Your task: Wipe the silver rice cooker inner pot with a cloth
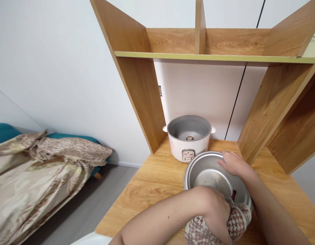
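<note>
A round metal inner pot (210, 175) is tilted toward me above the wooden desk, its hollow side showing. Its far right rim is gripped by my right hand (233, 164), thumb over the edge. My left hand (214, 212) is closed around a brown-and-white patterned cloth (239, 221), which lies against the pot's near inner wall. A small dark red bit (233, 194) shows beside the cloth inside the pot. Behind the pot stands a white rice cooker (176, 146), lidless, with its grey inside and round centre plate visible. Some of my left fingers are hidden in the cloth.
The wooden desk (132, 190) has tall side panels and a divided shelf (172, 56) above the cooker. To the left, a sofa or bed under a patterned cover (45, 177) stands on the grey floor (106, 187). A white rounded edge (92, 239) shows at the bottom.
</note>
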A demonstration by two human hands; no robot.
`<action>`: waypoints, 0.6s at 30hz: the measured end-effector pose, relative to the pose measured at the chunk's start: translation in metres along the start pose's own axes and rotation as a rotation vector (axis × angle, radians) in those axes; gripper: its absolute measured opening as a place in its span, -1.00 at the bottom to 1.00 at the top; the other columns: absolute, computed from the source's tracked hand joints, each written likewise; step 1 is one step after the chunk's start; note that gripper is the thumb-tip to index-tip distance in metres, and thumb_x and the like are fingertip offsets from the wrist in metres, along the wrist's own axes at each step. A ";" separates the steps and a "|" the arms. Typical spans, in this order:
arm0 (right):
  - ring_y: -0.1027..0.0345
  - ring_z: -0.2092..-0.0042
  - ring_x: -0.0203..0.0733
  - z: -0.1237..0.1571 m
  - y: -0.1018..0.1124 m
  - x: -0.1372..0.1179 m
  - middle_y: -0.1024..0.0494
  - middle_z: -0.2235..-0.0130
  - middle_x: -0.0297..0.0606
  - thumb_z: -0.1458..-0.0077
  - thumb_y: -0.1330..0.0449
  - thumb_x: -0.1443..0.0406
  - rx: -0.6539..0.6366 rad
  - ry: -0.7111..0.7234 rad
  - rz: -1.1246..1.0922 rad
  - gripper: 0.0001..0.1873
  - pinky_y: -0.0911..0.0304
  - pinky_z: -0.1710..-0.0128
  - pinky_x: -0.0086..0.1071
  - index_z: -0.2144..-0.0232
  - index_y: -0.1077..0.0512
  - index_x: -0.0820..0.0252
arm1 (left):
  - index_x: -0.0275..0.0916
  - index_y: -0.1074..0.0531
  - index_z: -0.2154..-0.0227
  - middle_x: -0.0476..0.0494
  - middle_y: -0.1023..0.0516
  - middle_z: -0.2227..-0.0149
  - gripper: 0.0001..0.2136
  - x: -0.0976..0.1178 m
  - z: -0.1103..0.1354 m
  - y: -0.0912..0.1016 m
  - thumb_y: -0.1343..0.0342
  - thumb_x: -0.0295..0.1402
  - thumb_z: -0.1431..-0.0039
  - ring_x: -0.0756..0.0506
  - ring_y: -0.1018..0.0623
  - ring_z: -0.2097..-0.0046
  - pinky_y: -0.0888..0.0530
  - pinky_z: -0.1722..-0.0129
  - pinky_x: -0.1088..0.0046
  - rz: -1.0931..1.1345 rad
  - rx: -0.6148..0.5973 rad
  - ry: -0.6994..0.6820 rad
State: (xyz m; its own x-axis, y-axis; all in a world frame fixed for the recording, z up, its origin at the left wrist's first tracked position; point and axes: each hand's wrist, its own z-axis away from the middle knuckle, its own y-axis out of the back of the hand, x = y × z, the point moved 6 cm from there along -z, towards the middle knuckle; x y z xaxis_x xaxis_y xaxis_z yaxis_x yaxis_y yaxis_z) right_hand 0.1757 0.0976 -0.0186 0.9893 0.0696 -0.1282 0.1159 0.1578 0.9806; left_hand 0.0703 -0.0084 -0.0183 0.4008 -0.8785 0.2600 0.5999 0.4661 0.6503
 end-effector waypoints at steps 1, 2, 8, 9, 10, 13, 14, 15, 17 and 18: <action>-0.48 -0.06 0.13 0.000 0.000 0.000 -0.59 0.01 0.11 -0.32 -0.01 0.14 0.002 0.001 0.002 -0.61 -0.25 0.12 -0.22 -0.01 -0.39 0.30 | -0.53 -0.48 -0.10 -0.53 -0.62 0.01 -0.18 0.000 0.001 0.000 -0.18 0.10 0.07 -0.34 -0.64 0.06 -0.54 0.12 0.25 0.002 -0.009 0.001; -0.48 -0.05 0.14 -0.001 -0.001 0.001 -0.60 0.01 0.11 -0.32 -0.01 0.13 0.005 0.002 0.004 -0.61 -0.25 0.12 -0.22 -0.01 -0.39 0.30 | -0.52 -0.48 -0.11 -0.53 -0.62 0.02 -0.18 0.000 0.001 0.000 -0.18 0.10 0.07 -0.34 -0.64 0.07 -0.54 0.14 0.25 0.005 -0.016 0.003; -0.49 -0.04 0.16 -0.001 -0.001 0.001 -0.60 0.02 0.12 -0.31 -0.01 0.13 0.014 0.004 0.006 -0.60 -0.25 0.14 -0.21 -0.01 -0.39 0.30 | -0.48 -0.51 -0.08 -0.48 -0.64 0.03 -0.22 0.000 0.001 0.000 -0.17 0.11 0.05 -0.31 -0.65 0.10 -0.54 0.17 0.27 0.007 0.005 0.027; -0.49 -0.04 0.15 -0.001 -0.001 0.001 -0.60 0.02 0.12 -0.31 -0.01 0.13 0.015 0.004 0.006 -0.60 -0.25 0.14 -0.20 -0.01 -0.38 0.30 | -0.46 -0.50 -0.10 -0.47 -0.64 0.02 -0.22 0.000 0.000 -0.001 -0.17 0.11 0.05 -0.32 -0.65 0.09 -0.54 0.16 0.27 0.002 0.007 0.032; -0.49 -0.03 0.15 -0.001 -0.001 0.001 -0.60 0.02 0.12 -0.31 -0.01 0.13 0.015 0.006 0.005 -0.60 -0.25 0.14 -0.20 -0.01 -0.38 0.30 | -0.46 -0.50 -0.11 -0.47 -0.64 0.02 -0.21 -0.001 0.000 -0.001 -0.18 0.10 0.05 -0.32 -0.65 0.08 -0.53 0.14 0.26 -0.003 0.011 0.035; -0.49 -0.04 0.16 -0.001 0.000 0.001 -0.60 0.03 0.13 -0.31 -0.01 0.14 0.020 0.011 0.002 -0.60 -0.25 0.13 -0.19 -0.02 -0.38 0.31 | -0.47 -0.49 -0.12 -0.47 -0.64 0.02 -0.21 0.000 -0.001 -0.001 -0.19 0.09 0.05 -0.33 -0.65 0.08 -0.53 0.12 0.24 -0.003 0.022 0.036; -0.49 -0.03 0.16 -0.001 0.000 0.001 -0.60 0.03 0.13 -0.31 -0.01 0.15 0.022 0.013 0.002 -0.60 -0.26 0.14 -0.19 -0.02 -0.38 0.32 | -0.47 -0.49 -0.12 -0.47 -0.64 0.02 -0.22 -0.001 -0.001 -0.002 -0.19 0.08 0.04 -0.33 -0.65 0.09 -0.53 0.12 0.24 0.006 0.020 0.039; -0.49 -0.03 0.17 -0.001 0.000 0.001 -0.60 0.03 0.14 -0.31 -0.01 0.15 0.023 0.013 0.002 -0.60 -0.26 0.14 -0.19 -0.01 -0.39 0.32 | -0.47 -0.49 -0.12 -0.47 -0.64 0.02 -0.22 -0.001 -0.001 -0.002 -0.18 0.08 0.03 -0.33 -0.65 0.10 -0.53 0.13 0.24 0.018 0.016 0.042; -0.49 -0.03 0.17 -0.001 -0.001 0.001 -0.60 0.03 0.14 -0.31 -0.01 0.14 0.024 0.010 0.003 -0.60 -0.26 0.14 -0.19 -0.01 -0.39 0.31 | -0.49 -0.48 -0.13 -0.48 -0.63 0.02 -0.23 0.000 0.000 -0.002 -0.15 0.08 0.00 -0.33 -0.65 0.10 -0.53 0.13 0.24 0.033 0.005 0.039; -0.49 -0.03 0.17 -0.001 -0.001 0.001 -0.60 0.03 0.13 -0.31 -0.01 0.14 0.023 0.008 0.003 -0.59 -0.26 0.15 -0.19 -0.01 -0.39 0.31 | -0.51 -0.48 -0.12 -0.50 -0.63 0.03 -0.23 0.000 0.000 -0.002 -0.14 0.08 -0.02 -0.33 -0.65 0.10 -0.53 0.13 0.24 0.032 -0.001 0.032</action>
State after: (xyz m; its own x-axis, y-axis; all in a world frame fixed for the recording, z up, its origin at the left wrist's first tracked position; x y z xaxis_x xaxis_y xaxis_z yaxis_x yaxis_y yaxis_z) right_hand 0.1766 0.0989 -0.0199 0.9890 0.0781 -0.1259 0.1147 0.1349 0.9842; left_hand 0.0691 -0.0094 -0.0193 0.4423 -0.8591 0.2576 0.5866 0.4943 0.6415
